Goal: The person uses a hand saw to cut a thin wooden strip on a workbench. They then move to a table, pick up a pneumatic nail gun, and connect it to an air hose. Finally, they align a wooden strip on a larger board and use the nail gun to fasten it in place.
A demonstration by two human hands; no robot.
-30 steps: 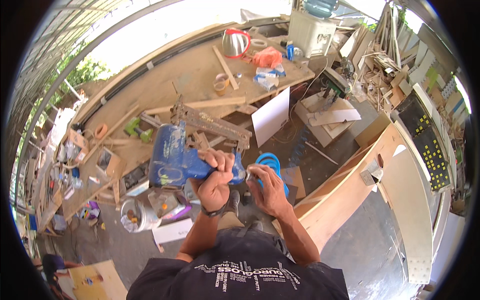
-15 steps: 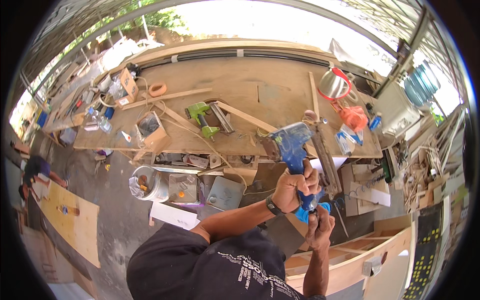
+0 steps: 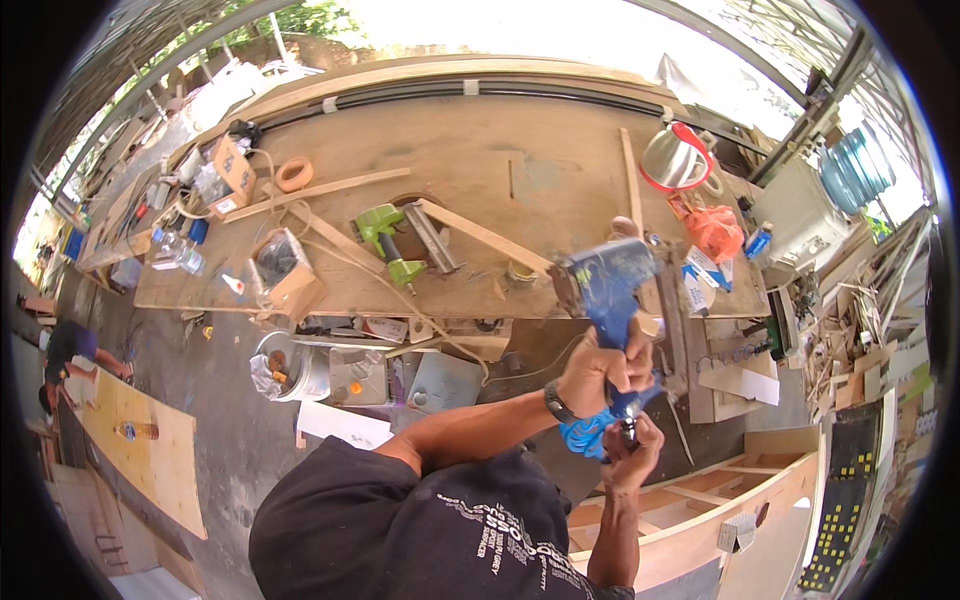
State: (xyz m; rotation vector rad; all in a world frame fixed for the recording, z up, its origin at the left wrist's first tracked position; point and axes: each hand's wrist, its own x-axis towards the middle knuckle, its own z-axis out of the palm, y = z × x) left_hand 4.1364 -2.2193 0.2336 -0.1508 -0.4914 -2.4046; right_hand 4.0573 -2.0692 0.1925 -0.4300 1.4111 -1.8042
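Note:
A blue pneumatic nail gun [image 3: 610, 285] with a long metal magazine is held up in front of the workbench's near edge. My left hand [image 3: 607, 368], with a watch on its wrist, is wrapped round the gun's handle. Below it, my right hand [image 3: 632, 452] closes round the dark metal air-hose fitting [image 3: 628, 430] at the handle's bottom end. Whether the fitting is joined to the handle I cannot tell. A bright blue coiled air hose [image 3: 585, 434] hangs beside my hands. On the bench lies a green nail gun [image 3: 388, 243] with a grey magazine.
The wooden workbench [image 3: 470, 140] carries wood strips [image 3: 485, 236], a cardboard box [image 3: 290, 275], a kettle [image 3: 675, 160] and an orange-red plastic bag [image 3: 714, 232]. A white bucket [image 3: 297, 368] stands below. A wooden frame [image 3: 720, 500] is at lower right. Another person [image 3: 75, 355] crouches far left.
Both hands and the blue nail gun have shifted slightly right. The right hand still grips at the handle's base, where the metal fitting now shows more clearly.

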